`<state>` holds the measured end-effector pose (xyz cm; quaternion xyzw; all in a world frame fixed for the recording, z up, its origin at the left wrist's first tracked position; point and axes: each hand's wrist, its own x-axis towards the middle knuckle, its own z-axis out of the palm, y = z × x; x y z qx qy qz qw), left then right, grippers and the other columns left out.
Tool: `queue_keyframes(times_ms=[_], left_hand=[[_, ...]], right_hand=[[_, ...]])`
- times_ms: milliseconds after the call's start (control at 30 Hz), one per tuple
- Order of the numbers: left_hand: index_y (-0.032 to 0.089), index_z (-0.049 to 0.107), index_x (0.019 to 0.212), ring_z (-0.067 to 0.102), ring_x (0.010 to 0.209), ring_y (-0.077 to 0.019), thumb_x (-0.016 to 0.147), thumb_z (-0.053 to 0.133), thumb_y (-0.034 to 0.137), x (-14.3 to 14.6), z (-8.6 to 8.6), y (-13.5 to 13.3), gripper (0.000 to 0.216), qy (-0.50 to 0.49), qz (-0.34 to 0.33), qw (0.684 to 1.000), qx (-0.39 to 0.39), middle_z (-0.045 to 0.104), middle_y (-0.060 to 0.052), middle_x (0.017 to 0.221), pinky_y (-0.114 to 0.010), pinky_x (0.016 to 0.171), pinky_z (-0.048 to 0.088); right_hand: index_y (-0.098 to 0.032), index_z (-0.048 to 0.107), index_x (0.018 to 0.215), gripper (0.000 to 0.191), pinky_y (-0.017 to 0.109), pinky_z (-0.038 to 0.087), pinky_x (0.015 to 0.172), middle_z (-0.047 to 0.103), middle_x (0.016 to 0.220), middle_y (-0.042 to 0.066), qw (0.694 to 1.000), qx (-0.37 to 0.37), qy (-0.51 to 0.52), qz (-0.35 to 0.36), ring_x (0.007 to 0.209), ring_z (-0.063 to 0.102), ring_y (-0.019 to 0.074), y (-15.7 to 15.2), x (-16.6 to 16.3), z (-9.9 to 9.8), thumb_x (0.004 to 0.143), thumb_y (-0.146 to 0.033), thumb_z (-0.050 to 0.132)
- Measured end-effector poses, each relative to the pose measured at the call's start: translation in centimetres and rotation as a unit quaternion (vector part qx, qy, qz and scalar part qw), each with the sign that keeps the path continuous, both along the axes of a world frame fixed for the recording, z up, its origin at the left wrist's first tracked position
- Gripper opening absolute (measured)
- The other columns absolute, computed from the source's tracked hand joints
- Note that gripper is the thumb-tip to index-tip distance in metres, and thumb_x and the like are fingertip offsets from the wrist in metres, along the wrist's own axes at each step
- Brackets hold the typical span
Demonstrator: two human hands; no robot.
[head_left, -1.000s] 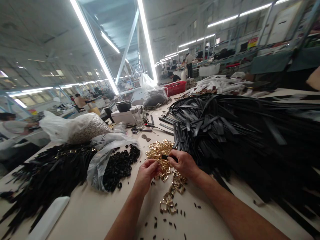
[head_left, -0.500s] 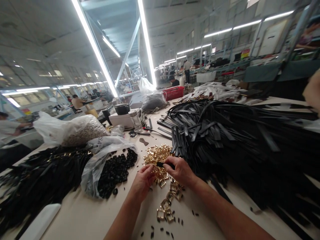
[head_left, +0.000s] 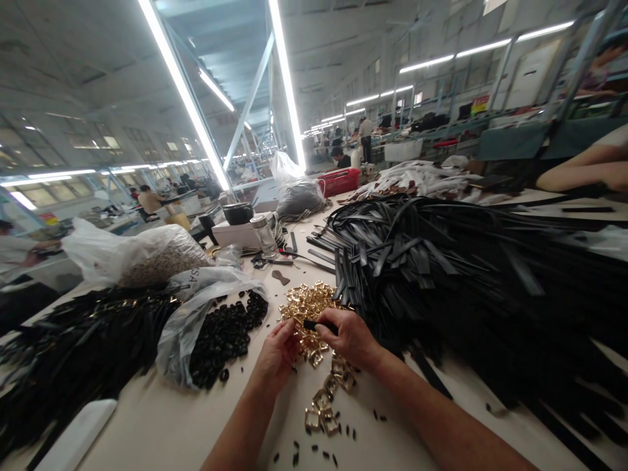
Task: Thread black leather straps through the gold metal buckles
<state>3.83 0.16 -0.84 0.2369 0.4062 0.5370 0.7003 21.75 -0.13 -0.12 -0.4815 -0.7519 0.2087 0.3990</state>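
My right hand [head_left: 350, 337] is closed around a black strap [head_left: 310, 324], whose short flat end points left out of the fingers. Close beside that end, my left hand [head_left: 279, 350] is pinched at the fingertips on what looks like a gold buckle, partly hidden by the fingers and hard to part from those behind. Both hands are over the near side of a heap of gold buckles [head_left: 314, 299]. More buckles [head_left: 321, 411] trail toward me on the pale table, with several small black pieces [head_left: 326, 453] scattered around them.
A big pile of black straps [head_left: 412, 261] covers the right side. At left lie small black loops [head_left: 220, 340] by a plastic bag [head_left: 176, 353], and more black straps [head_left: 88, 347]. A glass jar [head_left: 265, 237] stands farther back. Another person's arm [head_left: 583, 171] rests at far right.
The strap end in my right hand has shifted slightly left toward my left fingertips. At far right, the other person's arm has come farther into view, lying over the table.
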Motion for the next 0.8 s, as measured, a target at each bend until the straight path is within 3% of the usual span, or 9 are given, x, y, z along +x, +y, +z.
queue_keyframes(times_ms=[233, 500, 800], left_hand=[[0.013, 0.061, 0.084, 0.065, 0.054, -0.0075, 0.079, 0.069, 0.013, 0.39, -0.63, -0.34, 0.01, -0.027, -0.011, 0.999, -0.039, 0.067, -0.001, 0.069, -0.013, 0.049, 0.054], [0.01, 0.059, 0.083, 0.061, 0.047, -0.0059, 0.086, 0.06, 0.012, 0.43, -0.37, -0.33, 0.004, -0.069, -0.014, 0.992, -0.104, 0.065, -0.002, 0.064, -0.012, 0.044, 0.052], [0.011, 0.063, 0.096, 0.062, 0.049, -0.0053, 0.084, 0.063, 0.014, 0.68, 0.36, -0.8, 0.012, -0.025, -0.031, 0.998, -0.053, 0.066, -0.002, 0.067, -0.011, 0.047, 0.052]], right_hand=[[-0.02, 0.062, 0.079, 0.005, 0.021, 0.038, 0.062, 0.065, 0.074, 0.0, 0.999, 0.039, -0.038, -0.006, 0.066, 0.058, 0.0123, -0.31, -0.38, -0.11, 0.081, -0.021, 0.058], [-0.021, 0.063, 0.089, 0.012, 0.022, 0.037, 0.066, 0.065, 0.083, 0.002, 0.991, 0.103, -0.078, 0.033, 0.073, 0.059, 0.0133, -0.27, -0.15, -0.4, 0.091, -0.028, 0.053], [-0.021, 0.064, 0.09, 0.011, 0.022, 0.038, 0.066, 0.066, 0.083, 0.002, 0.992, 0.1, -0.072, 0.023, 0.073, 0.06, 0.0134, -0.26, -0.13, -0.22, 0.09, -0.027, 0.054]])
